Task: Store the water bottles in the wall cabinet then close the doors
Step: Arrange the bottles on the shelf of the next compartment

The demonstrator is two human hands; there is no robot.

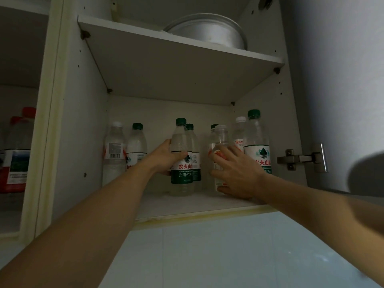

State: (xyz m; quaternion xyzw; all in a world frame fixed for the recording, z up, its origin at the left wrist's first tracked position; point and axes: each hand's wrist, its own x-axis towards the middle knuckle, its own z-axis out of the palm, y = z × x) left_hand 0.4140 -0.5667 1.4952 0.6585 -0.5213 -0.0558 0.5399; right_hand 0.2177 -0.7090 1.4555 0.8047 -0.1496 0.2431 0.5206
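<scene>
- Left hand (164,156) grips green-cap bottle (181,161); right hand (239,173) wraps uncapped bottle (220,154).
- Both bottles stand on lower shelf (187,204), mid-cabinet, among other bottles.
- Storing looks nearly done; release left.
- Door (336,80) open, closing remains.

Wall cabinet (68,113), white, doors open. Bottom shelf (187,204) holds upright clear water bottles: white-capped (113,150) and green-capped (136,142) at left; two green-capped, green-labelled at centre, front one (181,163); uncapped bottle (220,140) right of centre; tall green-capped bottle (256,140) at far right.
</scene>
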